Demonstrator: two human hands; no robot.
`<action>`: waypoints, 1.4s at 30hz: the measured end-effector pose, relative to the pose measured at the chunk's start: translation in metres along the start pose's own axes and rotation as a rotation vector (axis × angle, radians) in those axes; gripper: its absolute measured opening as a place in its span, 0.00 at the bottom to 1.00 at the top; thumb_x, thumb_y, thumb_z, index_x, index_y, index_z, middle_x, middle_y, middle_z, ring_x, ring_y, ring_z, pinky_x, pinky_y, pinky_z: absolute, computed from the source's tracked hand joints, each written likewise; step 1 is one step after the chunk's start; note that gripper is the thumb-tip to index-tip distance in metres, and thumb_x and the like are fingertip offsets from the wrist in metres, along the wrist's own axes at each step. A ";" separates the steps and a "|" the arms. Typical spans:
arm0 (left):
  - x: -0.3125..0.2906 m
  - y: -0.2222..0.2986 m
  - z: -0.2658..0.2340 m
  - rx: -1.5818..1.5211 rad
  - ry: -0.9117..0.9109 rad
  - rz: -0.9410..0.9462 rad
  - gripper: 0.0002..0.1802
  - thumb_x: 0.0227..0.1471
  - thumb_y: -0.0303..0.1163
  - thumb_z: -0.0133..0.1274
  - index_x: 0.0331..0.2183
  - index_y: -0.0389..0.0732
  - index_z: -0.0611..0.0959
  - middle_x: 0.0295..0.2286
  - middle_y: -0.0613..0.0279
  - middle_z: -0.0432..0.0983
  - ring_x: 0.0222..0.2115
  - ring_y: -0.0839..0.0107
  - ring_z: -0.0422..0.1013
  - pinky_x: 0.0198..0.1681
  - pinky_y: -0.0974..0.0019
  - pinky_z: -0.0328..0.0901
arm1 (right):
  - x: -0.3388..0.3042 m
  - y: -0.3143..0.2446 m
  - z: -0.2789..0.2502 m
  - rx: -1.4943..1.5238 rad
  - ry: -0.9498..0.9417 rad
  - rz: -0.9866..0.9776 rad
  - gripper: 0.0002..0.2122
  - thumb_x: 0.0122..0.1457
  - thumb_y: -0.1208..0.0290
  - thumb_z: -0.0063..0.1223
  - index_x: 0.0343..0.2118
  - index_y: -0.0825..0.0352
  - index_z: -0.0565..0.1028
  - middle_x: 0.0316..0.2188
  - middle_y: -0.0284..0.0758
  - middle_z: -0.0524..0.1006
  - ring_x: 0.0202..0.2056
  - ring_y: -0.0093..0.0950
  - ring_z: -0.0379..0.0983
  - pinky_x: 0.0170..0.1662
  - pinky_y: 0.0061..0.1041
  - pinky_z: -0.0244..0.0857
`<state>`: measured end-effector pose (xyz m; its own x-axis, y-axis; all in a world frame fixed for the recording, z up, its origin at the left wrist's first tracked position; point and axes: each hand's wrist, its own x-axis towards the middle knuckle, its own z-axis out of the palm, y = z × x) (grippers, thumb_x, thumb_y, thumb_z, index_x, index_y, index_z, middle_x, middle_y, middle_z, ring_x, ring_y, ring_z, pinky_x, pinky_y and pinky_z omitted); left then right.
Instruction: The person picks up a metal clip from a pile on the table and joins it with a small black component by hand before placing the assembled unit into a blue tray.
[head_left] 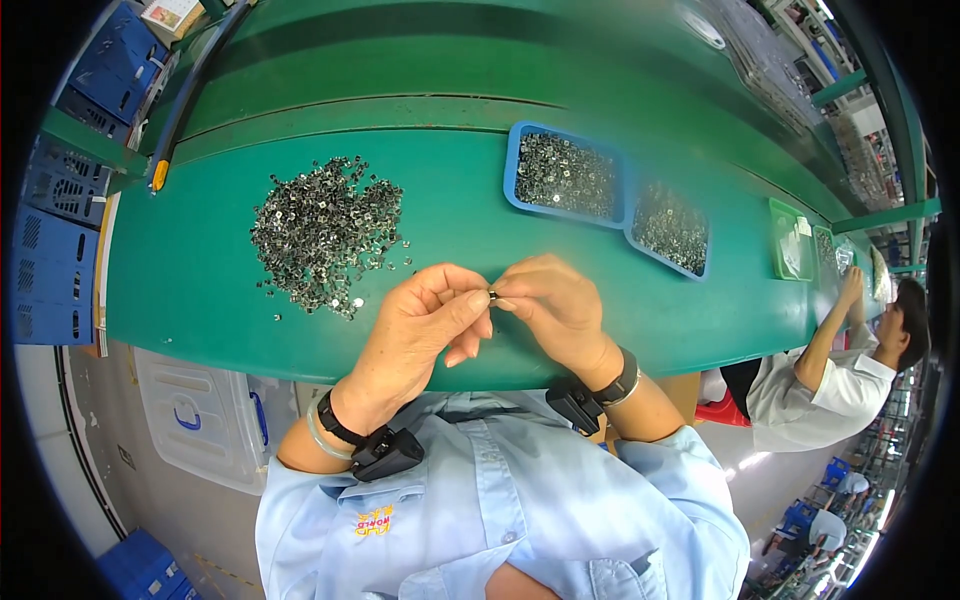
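My left hand [432,318] and my right hand [556,305] meet over the near part of the green table, fingertips almost touching. Pinched between them is a tiny dark metal part [493,296], too small to make out fully; thumb and forefinger of each hand close on it. To the left of my hands spreads a loose pile of small shiny metal pieces [325,235]. Ahead and to the right, a blue tray [512,190] holds many similar pieces, and a second blue tray [704,262] beside it holds more.
The green table [450,215] runs to a raised green back. Farther right lies a green tray [775,240], near a co-worker [820,370] in a white shirt. Blue crates [55,275] stand at the left, and a clear lidded box [195,415] sits below the table edge.
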<state>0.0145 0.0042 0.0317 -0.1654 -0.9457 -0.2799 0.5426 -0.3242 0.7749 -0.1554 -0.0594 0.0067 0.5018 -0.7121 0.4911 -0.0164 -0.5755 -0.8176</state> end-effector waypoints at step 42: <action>0.007 -0.008 0.011 -0.065 0.015 0.077 0.07 0.56 0.33 0.48 0.31 0.41 0.71 0.17 0.66 0.68 0.15 0.78 0.64 0.15 0.77 0.54 | 0.004 -0.008 0.003 -0.051 0.095 -0.034 0.08 0.48 0.80 0.57 0.32 0.65 0.75 0.29 0.34 0.76 0.31 0.28 0.72 0.33 0.24 0.67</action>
<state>-0.0006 -0.0002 0.0298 -0.1092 -0.9671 -0.2298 0.6058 -0.2480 0.7560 -0.1506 -0.0562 0.0139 0.4184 -0.7255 0.5465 -0.0463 -0.6179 -0.7849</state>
